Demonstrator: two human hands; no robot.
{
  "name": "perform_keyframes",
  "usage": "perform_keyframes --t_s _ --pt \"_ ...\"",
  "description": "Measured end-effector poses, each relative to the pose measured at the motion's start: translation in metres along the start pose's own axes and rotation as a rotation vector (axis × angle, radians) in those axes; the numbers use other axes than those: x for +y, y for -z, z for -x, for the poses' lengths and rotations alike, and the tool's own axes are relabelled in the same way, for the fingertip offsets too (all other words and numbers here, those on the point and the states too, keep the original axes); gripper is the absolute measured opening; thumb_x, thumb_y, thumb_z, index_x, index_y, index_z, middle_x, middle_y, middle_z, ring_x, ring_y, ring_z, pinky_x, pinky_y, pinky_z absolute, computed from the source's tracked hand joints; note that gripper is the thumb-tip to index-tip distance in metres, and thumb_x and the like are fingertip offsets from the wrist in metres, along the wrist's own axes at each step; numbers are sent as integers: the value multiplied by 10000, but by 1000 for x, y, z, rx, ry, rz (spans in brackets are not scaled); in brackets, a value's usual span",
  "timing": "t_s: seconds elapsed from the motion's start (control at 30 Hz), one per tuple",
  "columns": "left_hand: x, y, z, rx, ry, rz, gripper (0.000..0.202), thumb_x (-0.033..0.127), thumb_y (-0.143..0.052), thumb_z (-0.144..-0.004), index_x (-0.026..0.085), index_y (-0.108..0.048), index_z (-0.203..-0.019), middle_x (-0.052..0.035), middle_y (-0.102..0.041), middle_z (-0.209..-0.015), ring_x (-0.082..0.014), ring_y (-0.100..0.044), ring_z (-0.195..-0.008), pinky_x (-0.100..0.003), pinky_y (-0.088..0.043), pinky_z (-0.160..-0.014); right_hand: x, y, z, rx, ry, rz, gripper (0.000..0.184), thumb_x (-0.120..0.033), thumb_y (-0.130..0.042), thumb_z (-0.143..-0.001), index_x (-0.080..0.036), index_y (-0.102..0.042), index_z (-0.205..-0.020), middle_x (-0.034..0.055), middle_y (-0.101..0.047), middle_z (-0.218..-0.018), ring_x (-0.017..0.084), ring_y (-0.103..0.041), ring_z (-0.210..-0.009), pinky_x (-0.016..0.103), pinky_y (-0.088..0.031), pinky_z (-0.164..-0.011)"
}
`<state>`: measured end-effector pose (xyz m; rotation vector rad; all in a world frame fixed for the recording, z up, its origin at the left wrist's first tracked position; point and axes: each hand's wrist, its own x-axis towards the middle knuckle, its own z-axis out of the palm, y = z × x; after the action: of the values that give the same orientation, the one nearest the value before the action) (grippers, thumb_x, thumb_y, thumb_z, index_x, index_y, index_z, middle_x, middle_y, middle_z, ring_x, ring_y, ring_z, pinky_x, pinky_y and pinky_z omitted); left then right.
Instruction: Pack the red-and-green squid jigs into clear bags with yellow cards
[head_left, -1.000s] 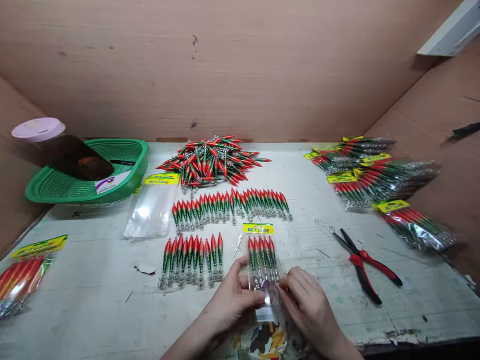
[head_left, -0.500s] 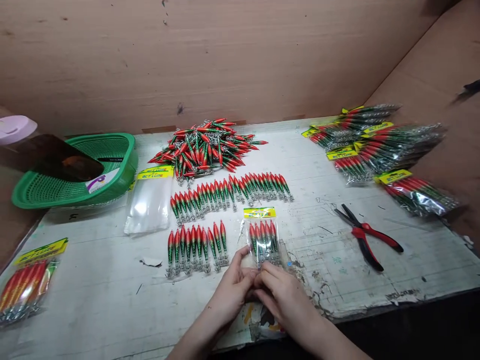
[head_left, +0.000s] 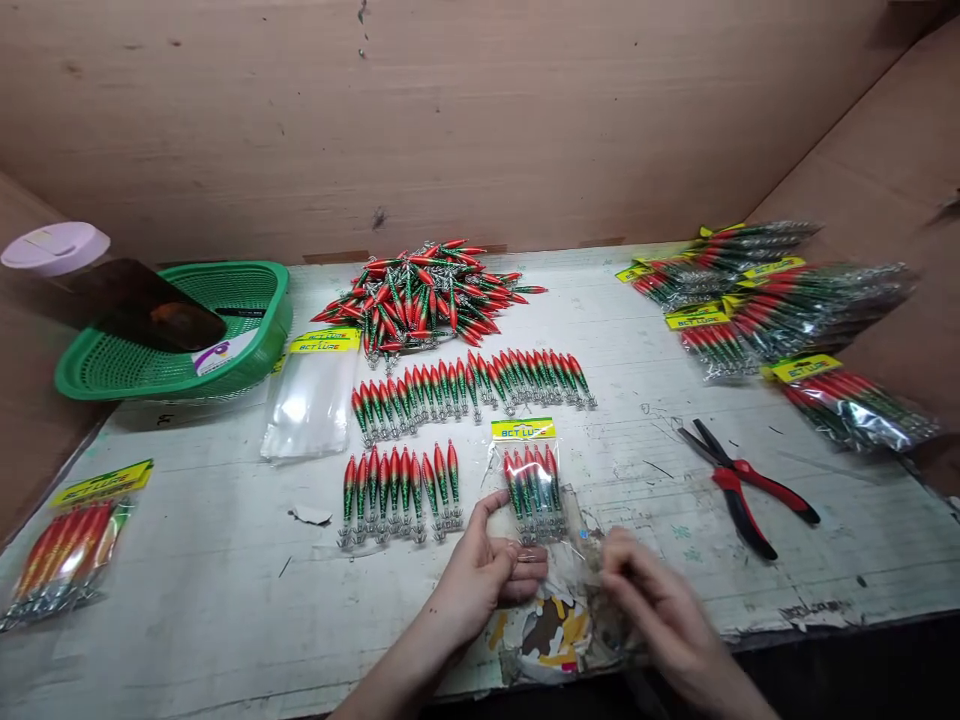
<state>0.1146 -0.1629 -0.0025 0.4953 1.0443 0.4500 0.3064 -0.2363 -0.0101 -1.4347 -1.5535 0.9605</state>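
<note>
A clear bag of squid jigs lies on the table with its yellow header away from me. Several red-and-green jigs show side by side inside it. My left hand pinches the bag's near end between thumb and fingers, palm partly up. To the right of the bag, apart from it, my right hand is blurred by motion, its fingers curled together; what they hold, if anything, cannot be made out. Left of the bag lies a short row of loose jigs, and behind it a longer row.
A heap of jigs lies at the back. Flat bags lie beside a green basket with a lidded bottle. Pliers and filled bags are at right; another filled bag is at left.
My right hand has left the bag's near end and swung to the right. My left hand stays at the bag, its fingers now more in sight. The view has shifted slightly.
</note>
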Motion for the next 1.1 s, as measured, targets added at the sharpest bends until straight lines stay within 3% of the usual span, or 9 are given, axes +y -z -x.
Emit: perform_keyframes --t_s 0.13,0.27,0.33,0.43,0.53,0.6,0.73,0.93,1.1 --pt "-2 0 -1 18 0 -33 750 252 -673 -769 174 -232 -1371 -103 -702 -873 -198 -704 -793 -292 -528 -712 41 69 29 402 -160 140 184 -388 -505 -904 -222 -529 -829 -16 -501 -649 128 -497 -528 231 -437 -480" --pt "-15 12 10 26 -113 -289 688 304 -478 -908 196 -75 -1455 -91 -681 -887 -172 -693 -708 -290 -544 -652 63 111 47 501 -128 796 289 -446 -439 -904 -209 -592 -838 72 -619 -771 223 -596 -681 343 -487 -594" --pt "-20 25 16 91 -334 -654 614 284 -371 -949 218 -64 -1478 -57 -658 -845 -147 -653 -605 -275 -531 -579 55 105 43 460 40 1026 294 -377 -407 -934 -178 -623 -926 109 -636 -838 248 -602 -753 394 -492 -680" --pt "-20 44 17 163 -980 -1306 463 128 -370 -921 192 -392 -1380 -79 -653 -884 -169 -638 -716 -275 -525 -608 30 71 22 267 412 1010 208 -211 -492 -925 -126 -619 -1065 124 -659 -931 231 -617 -875 370 -507 -776" --pt "-8 49 9 71 -1546 -1682 297 76 -454 -897 140 -613 -1140 -97 -688 -974 -200 -616 -844 -312 -529 -702 12 32 -3 0 766 942 257 -90 -423 -935 -93 -644 -1066 121 -688 -1038 237 -614 -1032 372 -508 -872" --pt "0 46 2 -44 -1730 -1740 190 84 -537 -875 120 -658 -1018 -72 -707 -967 -177 -599 -828 -312 -513 -752 9 14 -15 -87 918 894 327 -51 -351 -944 -66 -670 -1017 108 -704 -1036 229 -624 -1038 374 -503 -915" --pt "9 39 -6 -150 -1759 -1631 148 77 -518 -897 110 -658 -865 -37 -718 -866 -138 -576 -804 -279 -474 -789 16 5 -24 -92 970 734 325 -34 -359 -937 -59 -679 -886 109 -723 -922 205 -659 -932 341 -541 -844" --pt "5 39 -7 -48 -1525 -1375 338 148 -319 -987 137 -629 -851 -33 -712 -811 -135 -536 -775 -270 -437 -733 23 9 -19 -20 690 389 209 -62 -427 -920 -68 -608 -1024 160 -684 -900 206 -632 -872 346 -558 -705" --pt "4 37 -11 3 -1661 -1482 233 123 -435 -947 135 -651 -857 -38 -716 -822 -152 -541 -802 -299 -421 -758 21 7 -17 36 751 471 201 -41 -481 -887 -87 -624 -1020 150 -696 -874 214 -639 -829 351 -556 -652"
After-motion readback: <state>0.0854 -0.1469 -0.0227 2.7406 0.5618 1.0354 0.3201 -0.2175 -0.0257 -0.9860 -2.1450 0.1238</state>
